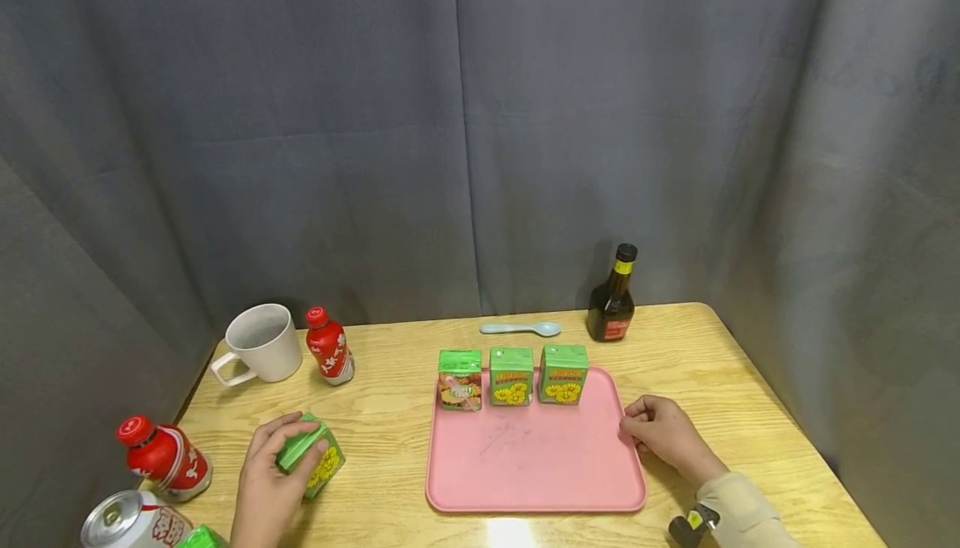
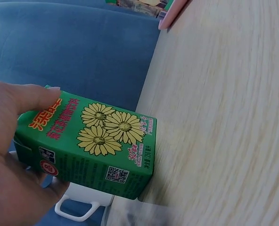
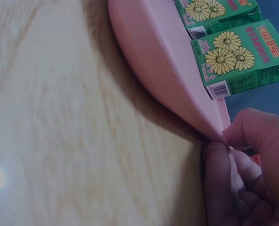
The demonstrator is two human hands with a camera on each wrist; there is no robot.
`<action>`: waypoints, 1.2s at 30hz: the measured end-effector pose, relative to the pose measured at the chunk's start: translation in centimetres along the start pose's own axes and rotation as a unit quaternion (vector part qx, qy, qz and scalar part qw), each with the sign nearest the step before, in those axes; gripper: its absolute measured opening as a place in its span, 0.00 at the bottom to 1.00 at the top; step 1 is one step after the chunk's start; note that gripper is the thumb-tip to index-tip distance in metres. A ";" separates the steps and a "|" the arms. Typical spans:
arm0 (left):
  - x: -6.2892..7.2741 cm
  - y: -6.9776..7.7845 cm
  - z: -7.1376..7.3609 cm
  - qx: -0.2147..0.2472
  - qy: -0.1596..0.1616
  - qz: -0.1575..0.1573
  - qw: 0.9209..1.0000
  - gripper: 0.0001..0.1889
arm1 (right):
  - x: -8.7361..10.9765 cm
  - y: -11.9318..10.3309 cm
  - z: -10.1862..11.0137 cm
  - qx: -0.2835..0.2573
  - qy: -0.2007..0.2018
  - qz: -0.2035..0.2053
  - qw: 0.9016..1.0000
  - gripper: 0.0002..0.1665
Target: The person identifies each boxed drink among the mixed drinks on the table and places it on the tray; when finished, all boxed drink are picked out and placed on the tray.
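My left hand (image 1: 272, 475) grips a green drink carton (image 2: 106, 136) with yellow flowers on its front, thumb on one side and fingers on the other. In the head view that carton is tilted, left of the pink tray (image 1: 536, 469). The tray's right rim is pinched between thumb and fingers of my right hand (image 1: 667, 435). Along the tray's back edge stand three cartons in a row: a brown-fronted carton (image 1: 461, 381) at left, a flowered carton (image 1: 512, 377) in the middle, and another flowered carton (image 3: 241, 59) at right.
A white mug (image 1: 264, 344) and a red bottle (image 1: 330, 348) stand at back left. Nearer are another red bottle (image 1: 168, 460), a can (image 1: 135, 523) and part of a green carton (image 1: 202, 538). Behind the tray lie a light-blue spoon (image 1: 521, 329) and a dark sauce bottle (image 1: 612, 302).
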State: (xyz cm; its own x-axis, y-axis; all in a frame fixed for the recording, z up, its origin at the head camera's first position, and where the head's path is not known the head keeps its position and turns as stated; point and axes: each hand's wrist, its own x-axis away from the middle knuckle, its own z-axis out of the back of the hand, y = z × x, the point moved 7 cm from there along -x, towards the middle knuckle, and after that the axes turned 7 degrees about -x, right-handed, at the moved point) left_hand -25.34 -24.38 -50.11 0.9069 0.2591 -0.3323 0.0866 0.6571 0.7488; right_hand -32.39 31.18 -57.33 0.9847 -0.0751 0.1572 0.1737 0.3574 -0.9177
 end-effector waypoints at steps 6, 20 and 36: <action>-0.1 -0.4 -0.2 -0.007 -0.001 0.003 1.000 0.14 | -0.1 -0.1 0.2 -0.009 -0.017 -0.001 1.000 0.11; -0.2 0.7 -0.1 -0.027 -0.026 -0.035 0.999 0.13 | 0.0 -0.5 0.4 -0.015 -0.038 -0.021 0.999 0.13; -1.7 7.6 -1.5 0.094 -0.118 -0.105 0.983 0.11 | 0.0 -1.6 0.5 0.008 -0.064 -0.038 0.997 0.12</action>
State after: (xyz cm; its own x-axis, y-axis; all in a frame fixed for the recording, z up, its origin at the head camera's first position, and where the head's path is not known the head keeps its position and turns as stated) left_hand -26.82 -18.81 -44.72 0.9292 -0.0551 -0.3654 0.3374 0.5296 0.7783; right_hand -32.63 31.09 -55.71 0.9621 0.0166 0.2720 0.2469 0.3691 -0.8960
